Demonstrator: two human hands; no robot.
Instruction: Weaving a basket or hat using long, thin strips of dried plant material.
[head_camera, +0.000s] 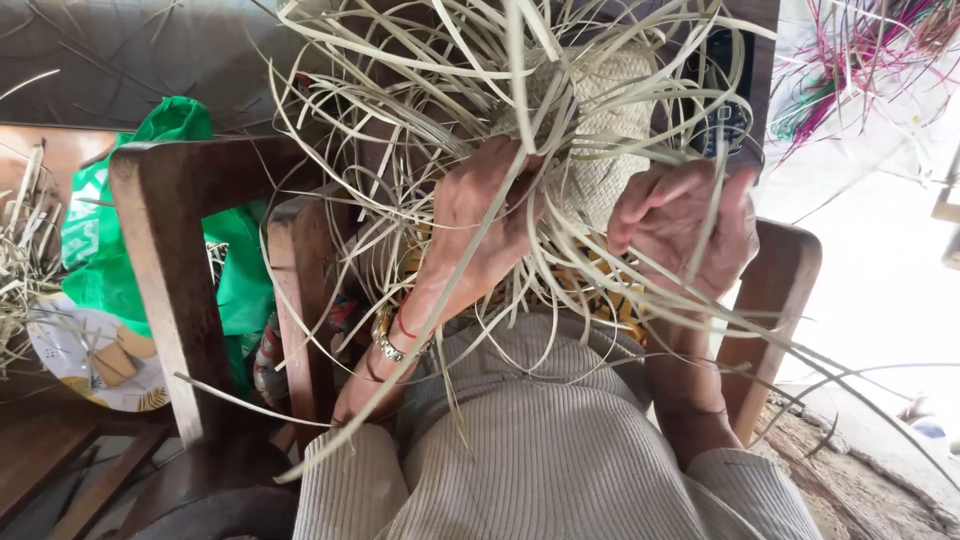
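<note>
Pale straw strips fanned outward from the half-woven cream straw piece (600, 150) held between both hands; the left hand (485, 215) pinched strands, the right hand (685, 225) curled against its edge.

Left hand (485, 215) and right hand (690, 225) raised (fingers curled)

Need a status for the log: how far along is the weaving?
Done: a tight woven patch shows between the hands. In hand: the left hand pinches pale strips at its edge, and the right hand is curled around others. Left: many long strips still stick out loose all round, so much remains unwoven.
</note>
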